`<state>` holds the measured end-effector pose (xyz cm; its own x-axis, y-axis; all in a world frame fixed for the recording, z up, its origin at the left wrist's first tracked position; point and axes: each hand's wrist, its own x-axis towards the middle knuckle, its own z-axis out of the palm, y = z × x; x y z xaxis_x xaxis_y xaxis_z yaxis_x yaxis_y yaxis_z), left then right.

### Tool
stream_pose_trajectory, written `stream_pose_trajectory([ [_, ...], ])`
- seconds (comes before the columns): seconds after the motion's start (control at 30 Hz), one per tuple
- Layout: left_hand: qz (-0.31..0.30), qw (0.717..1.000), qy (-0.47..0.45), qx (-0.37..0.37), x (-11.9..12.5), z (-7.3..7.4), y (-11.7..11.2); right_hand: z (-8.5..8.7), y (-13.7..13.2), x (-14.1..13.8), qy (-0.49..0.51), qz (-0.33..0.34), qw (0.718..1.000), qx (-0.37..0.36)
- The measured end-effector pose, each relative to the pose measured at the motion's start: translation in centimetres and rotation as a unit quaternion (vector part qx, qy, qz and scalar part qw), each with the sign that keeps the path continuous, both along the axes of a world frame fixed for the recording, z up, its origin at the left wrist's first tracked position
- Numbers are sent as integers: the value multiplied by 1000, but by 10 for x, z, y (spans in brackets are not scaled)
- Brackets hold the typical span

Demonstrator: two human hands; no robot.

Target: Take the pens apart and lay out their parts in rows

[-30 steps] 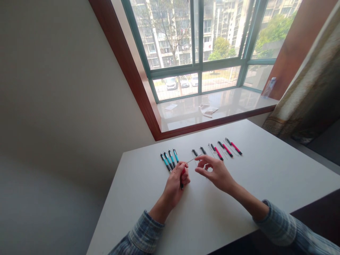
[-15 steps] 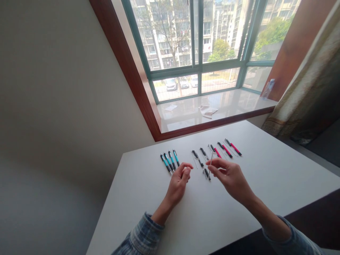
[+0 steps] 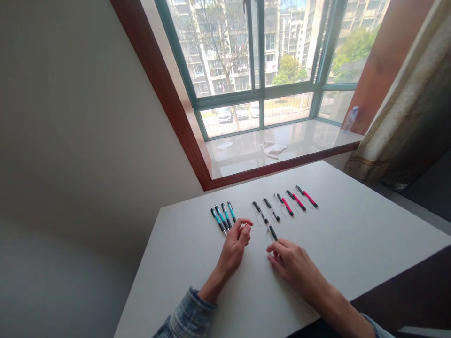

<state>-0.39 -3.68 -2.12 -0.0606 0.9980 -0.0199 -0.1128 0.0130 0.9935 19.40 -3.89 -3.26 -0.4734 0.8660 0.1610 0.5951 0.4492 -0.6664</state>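
My left hand [image 3: 235, 244] rests on the white table [image 3: 183, 263], its fingers curled and closed. What they hold, if anything, is hidden. Close by lie several turquoise-and-black pens [image 3: 221, 219], side by side. My right hand [image 3: 292, 259] is low over the table, with a small gap between thumb and index fingertips. Just beyond its fingers are a black pen barrel [image 3: 273, 233] and small thin parts, including a pale, thin pen refill [image 3: 267, 237]. Farther back, dismantled pens lie in a row, some with black barrels [image 3: 267, 203], others with red-pink barrels [image 3: 287, 207].
Behind the table, a window sill [image 3: 239, 159] holds a crumpled cloth or paper [image 3: 273, 149] and a clear bottle [image 3: 350, 119]. A curtain [image 3: 384, 108] hangs at the right. A grey wall [image 3: 70, 141] stands at the left.
My right hand has come down toward the table and nearer to me; the thin refill it held upright now lies by the black barrel. My left hand stays curled.
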Motion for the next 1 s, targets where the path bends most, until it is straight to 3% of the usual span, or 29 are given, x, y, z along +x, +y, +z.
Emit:
stream_pose_trajectory([
  [0.27,23,1000,-5,16,0,-4,2,-5,-8,7,20,31,999,9],
  [0.63,24,997,70,18,-3,6,-1,-10,-5,10,19,21,999,15],
  [0.83,23,995,83,44,-1,12,-1,6,-6,17,30,18,999,-10],
  [1.0,28,998,42,29,-1,16,-2,20,-16,7,152,-26,987,-41],
])
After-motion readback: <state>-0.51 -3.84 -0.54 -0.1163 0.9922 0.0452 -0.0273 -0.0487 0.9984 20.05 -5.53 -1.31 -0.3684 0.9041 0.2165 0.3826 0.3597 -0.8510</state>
